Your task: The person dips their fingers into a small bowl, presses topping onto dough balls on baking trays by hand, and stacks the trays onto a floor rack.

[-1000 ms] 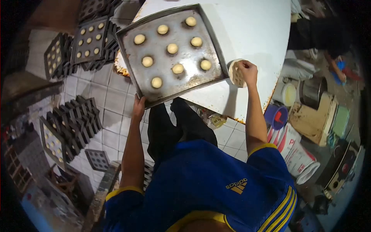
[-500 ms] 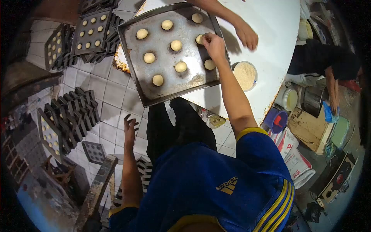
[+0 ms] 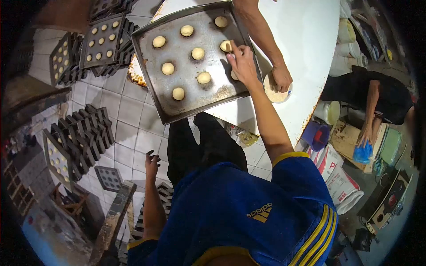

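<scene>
My right hand (image 3: 243, 64) is over the right side of a metal baking tray (image 3: 166, 108), fingers stretched and apart. Its fingertips touch a pale dough ball (image 3: 226, 45), and the palm partly covers another ball below. Several more round dough balls, such as the middle one (image 3: 198, 53), sit spaced out on the tray. Down at my side, away from the tray, hangs my left hand (image 3: 151, 164), its fingers loosely bent and apart with nothing in them. Beside the tray, a co-worker's hand (image 3: 281, 79) dips into a bowl of light brown crumbs (image 3: 274, 93).
The tray overhangs a white table (image 3: 306, 48) with rusty edges. Stacked trays of dough balls (image 3: 101, 42) stand at the left, with another stack (image 3: 84, 133) lower down. At right, another person holds a blue plastic bag (image 3: 363, 152) near a purple bucket (image 3: 316, 135) and a sack (image 3: 339, 181).
My right hand has gone from a pinch at the dough ball to spread fingers. The co-worker's hand has moved down into the crumb bowl. My left hand has dropped slightly.
</scene>
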Available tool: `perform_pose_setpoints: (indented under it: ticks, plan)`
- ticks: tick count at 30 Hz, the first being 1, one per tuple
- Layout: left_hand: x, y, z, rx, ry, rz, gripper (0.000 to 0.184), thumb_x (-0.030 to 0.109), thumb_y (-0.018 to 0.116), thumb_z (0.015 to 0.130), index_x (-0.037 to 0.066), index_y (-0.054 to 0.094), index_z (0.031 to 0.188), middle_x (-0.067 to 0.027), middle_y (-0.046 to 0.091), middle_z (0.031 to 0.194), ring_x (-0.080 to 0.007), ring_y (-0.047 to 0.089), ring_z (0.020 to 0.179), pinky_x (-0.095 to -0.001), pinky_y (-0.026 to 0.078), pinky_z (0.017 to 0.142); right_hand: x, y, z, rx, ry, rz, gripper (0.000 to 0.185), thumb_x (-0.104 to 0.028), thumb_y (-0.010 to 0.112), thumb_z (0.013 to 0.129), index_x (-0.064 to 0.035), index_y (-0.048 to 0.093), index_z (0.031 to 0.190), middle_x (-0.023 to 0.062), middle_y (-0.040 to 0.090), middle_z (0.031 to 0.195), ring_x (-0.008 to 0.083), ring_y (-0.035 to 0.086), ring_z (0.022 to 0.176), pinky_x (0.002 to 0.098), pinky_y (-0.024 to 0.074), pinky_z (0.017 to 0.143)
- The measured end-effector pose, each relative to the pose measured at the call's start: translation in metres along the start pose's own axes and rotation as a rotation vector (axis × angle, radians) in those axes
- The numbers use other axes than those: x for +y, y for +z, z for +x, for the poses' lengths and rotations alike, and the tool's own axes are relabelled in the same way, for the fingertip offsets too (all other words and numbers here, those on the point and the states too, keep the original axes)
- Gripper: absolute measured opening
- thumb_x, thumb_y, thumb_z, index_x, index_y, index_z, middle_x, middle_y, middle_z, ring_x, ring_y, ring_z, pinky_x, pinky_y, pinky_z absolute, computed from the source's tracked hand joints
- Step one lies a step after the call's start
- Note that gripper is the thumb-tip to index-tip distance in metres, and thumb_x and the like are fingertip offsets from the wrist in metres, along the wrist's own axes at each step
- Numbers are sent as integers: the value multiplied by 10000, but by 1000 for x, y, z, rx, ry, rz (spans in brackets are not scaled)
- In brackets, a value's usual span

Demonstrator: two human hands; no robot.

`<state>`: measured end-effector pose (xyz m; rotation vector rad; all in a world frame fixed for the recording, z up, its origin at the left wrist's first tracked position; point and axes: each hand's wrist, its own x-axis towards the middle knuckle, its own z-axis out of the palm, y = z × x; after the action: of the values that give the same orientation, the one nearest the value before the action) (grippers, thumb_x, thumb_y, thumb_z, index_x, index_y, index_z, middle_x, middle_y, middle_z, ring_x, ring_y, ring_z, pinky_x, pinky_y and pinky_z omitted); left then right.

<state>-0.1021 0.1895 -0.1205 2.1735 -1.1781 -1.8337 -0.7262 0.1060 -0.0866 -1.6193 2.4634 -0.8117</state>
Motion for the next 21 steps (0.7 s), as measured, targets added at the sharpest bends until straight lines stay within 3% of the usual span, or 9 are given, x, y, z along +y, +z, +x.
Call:
perform_pose_setpoints:
  ticks: [2, 4, 6, 9, 14, 17, 21]
  plan:
    - [1, -1, 4, -26, -10, 30, 505, 264, 652, 1046, 159, 487, 1511, -131, 659, 1249, -236, 701, 1080, -395, 567, 812, -8, -30, -23, 91, 67, 138, 388, -312, 665, 1048, -97, 709, 1368, 174, 631, 1229, 392, 629, 1134, 470, 520, 967]
    - [-4, -2, 7, -32, -12, 22, 496, 262, 641, 1049, 158, 488, 1509, -133, 661, 1254, -236, 700, 1077, -399, 567, 819, -1, -59, -57, 26, 327, 226, 334, -296, 706, 1025, -66, 747, 1263, 168, 681, 1053, 363, 685, 958, 470, 544, 887]
    - [-3, -5, 13, -41, -14, 17, 487, 259, 630, 1051, 157, 490, 1507, -136, 664, 1260, -235, 699, 1073, -403, 566, 826, 10, -77, -97, 61, 347, -51, 194, -223, 706, 1002, -100, 783, 1130, 150, 732, 1058, 372, 711, 919, 490, 572, 825]
    - [-2, -9, 14, -85, 21, 39, 481, 240, 609, 1048, 148, 496, 1507, -130, 678, 1255, -230, 697, 1075, -404, 561, 838, 31, -92, -145, 122, 481, -306, 143, -206, 734, 971, -145, 808, 1077, 105, 761, 1056, 357, 705, 968, 490, 586, 825]
    - [13, -11, 19, -75, 20, 102, 474, 243, 619, 1031, 137, 529, 1484, -131, 698, 1234, -233, 708, 1084, -398, 559, 832, 52, -91, -149, 82, 490, -336, 182, -236, 769, 946, -139, 835, 1086, 131, 778, 1043, 367, 716, 950, 478, 586, 850]
    - [22, -15, 20, -54, 40, 146, 462, 244, 619, 1026, 138, 547, 1470, -124, 705, 1211, -226, 709, 1081, -400, 558, 833, 53, -91, -142, 55, 468, -345, 110, -167, 744, 909, -145, 834, 968, 115, 773, 982, 376, 698, 917, 517, 599, 779]
    - [20, -22, 16, -63, 72, 93, 466, 246, 620, 1024, 138, 547, 1471, -120, 706, 1214, -221, 709, 1087, -399, 559, 832, 60, -92, -141, 23, 470, -360, 105, -175, 752, 909, -130, 833, 959, 121, 774, 972, 376, 703, 933, 511, 600, 790]
